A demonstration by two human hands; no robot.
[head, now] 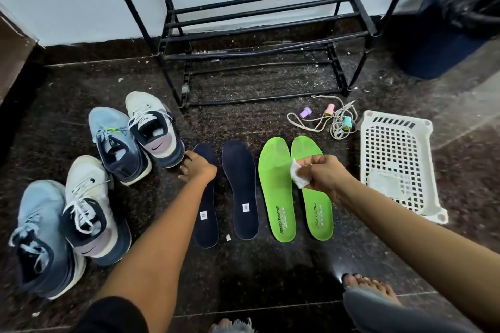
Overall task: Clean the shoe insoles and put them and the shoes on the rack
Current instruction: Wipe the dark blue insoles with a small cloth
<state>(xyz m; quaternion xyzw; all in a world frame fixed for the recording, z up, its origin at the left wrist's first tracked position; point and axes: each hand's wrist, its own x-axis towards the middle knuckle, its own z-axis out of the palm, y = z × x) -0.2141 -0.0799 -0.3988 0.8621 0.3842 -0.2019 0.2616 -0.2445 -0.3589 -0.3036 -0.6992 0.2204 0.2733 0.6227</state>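
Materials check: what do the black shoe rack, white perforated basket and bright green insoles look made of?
Black shoe rack: slim round bars, slight sheen, chunkier corner joints; likely painted metal tube with plastic connectors. White perforated basket: one-piece moulded grid, matte; plastic. Bright green insoles: matte, printed heel logos; probably fabric-topped foam, unconfirmed.

Sleeve (108, 316): black, short, well left of the right foot (370, 285).
Left arm (151, 227): bare below the sleeve.
Right arm (400, 224): bare.
Trouser leg (384, 313): grey, frayed hem, just over the foot.
Foot: bare, toes showing.
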